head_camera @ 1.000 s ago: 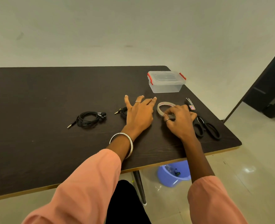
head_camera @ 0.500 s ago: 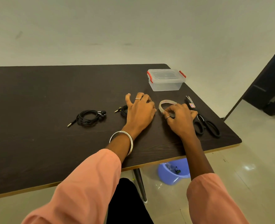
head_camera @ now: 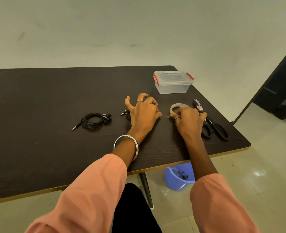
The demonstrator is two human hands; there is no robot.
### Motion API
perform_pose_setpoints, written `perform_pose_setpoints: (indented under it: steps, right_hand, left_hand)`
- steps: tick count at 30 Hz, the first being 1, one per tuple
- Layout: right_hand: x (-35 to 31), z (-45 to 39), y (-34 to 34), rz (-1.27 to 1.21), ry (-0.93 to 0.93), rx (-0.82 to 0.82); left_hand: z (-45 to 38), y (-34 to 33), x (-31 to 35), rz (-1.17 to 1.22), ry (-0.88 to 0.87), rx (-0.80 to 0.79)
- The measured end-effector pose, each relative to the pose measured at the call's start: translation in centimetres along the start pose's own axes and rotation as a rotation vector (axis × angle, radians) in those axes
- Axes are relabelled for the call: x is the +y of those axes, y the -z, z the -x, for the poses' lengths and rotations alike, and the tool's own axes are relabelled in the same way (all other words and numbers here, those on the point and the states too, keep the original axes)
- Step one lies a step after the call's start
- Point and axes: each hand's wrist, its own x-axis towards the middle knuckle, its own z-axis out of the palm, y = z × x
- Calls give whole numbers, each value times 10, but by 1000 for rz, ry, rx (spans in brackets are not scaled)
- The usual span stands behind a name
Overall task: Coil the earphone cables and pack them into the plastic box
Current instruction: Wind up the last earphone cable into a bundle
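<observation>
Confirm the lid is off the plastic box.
No, the lid sits on the plastic box, with its red clips at both ends.

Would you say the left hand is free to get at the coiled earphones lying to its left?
Probably yes: the coiled earphones lie in the open on the table, with bare tabletop between them and the left hand, which sits over a second cable.

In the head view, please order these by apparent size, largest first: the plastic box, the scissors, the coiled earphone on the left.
1. plastic box
2-3. scissors and coiled earphone: they look alike, so I do not rank them.
</observation>
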Motion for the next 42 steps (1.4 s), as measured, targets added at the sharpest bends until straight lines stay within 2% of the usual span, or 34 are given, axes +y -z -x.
perform_pose_setpoints:
  steps: [12, 21, 30, 42]
  right_hand:
    - [-1, -2, 3, 8, -27, -22]
    - [-1, 2, 8, 14, 98, -97]
    - [-1, 3, 8, -6, 85, -65]
    - [0, 0, 4, 35, 59, -37]
  left_hand:
    - [0, 2, 0, -21, 53, 8]
    - [-1, -2, -4, 32, 98, 49]
    - [-2, -7, -8, 103, 31, 81]
    - [-3, -10, -8, 138, 77, 68]
